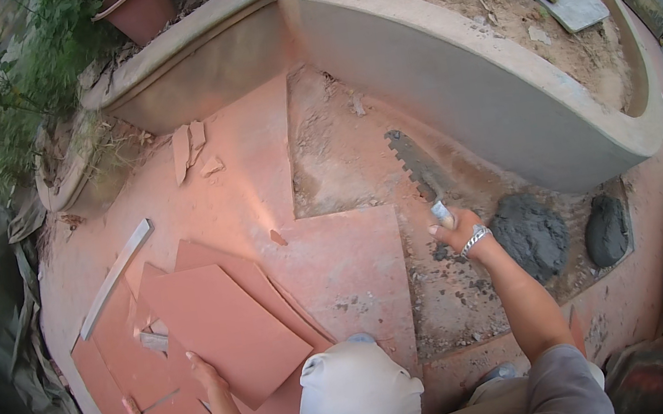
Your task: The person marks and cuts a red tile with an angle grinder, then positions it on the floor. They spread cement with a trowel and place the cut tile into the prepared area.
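Observation:
My right hand [460, 231] is closed around the pale handle of a notched trowel [419, 165]. The trowel's toothed blade points away over a bare patch of rough, mortar-smeared ground [334, 164]. Close to that hand, on its right, sits a large heap of wet grey mortar [531, 236], with a smaller heap [607, 231] beyond it. At the lower left, my left hand [210, 381] grips the near left edge of a square terracotta tile [225, 323]; some of its fingers are hidden. This tile lies over other reddish tiles [253, 281].
A metal straightedge [117, 278] lies left of the tiles, near a corded tool [133, 413]. Broken tile pieces [186, 151] rest farther off. A low curved planter wall [474, 77] bounds the far right. My pale-clothed knee [357, 390] fills the near middle.

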`<state>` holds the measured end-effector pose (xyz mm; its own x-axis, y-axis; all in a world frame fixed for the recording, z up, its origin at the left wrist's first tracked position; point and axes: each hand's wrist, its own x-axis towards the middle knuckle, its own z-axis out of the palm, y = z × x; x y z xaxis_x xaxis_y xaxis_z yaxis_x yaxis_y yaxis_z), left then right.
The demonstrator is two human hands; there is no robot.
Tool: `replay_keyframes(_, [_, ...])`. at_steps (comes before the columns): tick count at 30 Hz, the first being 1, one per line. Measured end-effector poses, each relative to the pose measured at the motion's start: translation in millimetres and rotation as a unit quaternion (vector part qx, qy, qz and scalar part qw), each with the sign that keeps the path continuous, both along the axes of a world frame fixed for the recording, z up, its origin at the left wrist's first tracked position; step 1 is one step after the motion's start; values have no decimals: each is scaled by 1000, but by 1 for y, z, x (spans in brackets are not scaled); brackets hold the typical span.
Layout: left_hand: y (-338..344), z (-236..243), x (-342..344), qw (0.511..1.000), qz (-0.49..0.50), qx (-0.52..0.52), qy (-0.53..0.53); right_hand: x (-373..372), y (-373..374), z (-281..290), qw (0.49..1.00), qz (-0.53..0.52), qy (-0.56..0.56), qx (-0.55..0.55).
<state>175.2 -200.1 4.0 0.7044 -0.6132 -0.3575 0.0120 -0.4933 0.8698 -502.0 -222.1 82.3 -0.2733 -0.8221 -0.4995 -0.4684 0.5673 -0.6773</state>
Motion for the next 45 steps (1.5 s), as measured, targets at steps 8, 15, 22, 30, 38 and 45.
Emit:
replay_keyframes(8, [4,-27,15,977,-57,116,-170,8,11,-7,999,-15,-2,-37])
replay_keyframes(15, [-64,-8,60,674,-424,-10,-605,29,12,-33,986,-49,4,-162])
replay_keyframes(22, [-316,26,-152,768,-519,17,-376,-3,47,-20,983,-141,-36,-113])
replay_keyframes(30, [-360,-95,-260,779,-481,-29,-400,-80,210,-26,898,-395,192,23])
replay_keyframes(38, [-342,-118,-275,732,-417,-51,-536,-77,300,-88,836,-382,306,246])
replay_keyframes(45, [-339,-128,-271,719,-415,41,-556,-50,194,-114,882,-419,175,124])
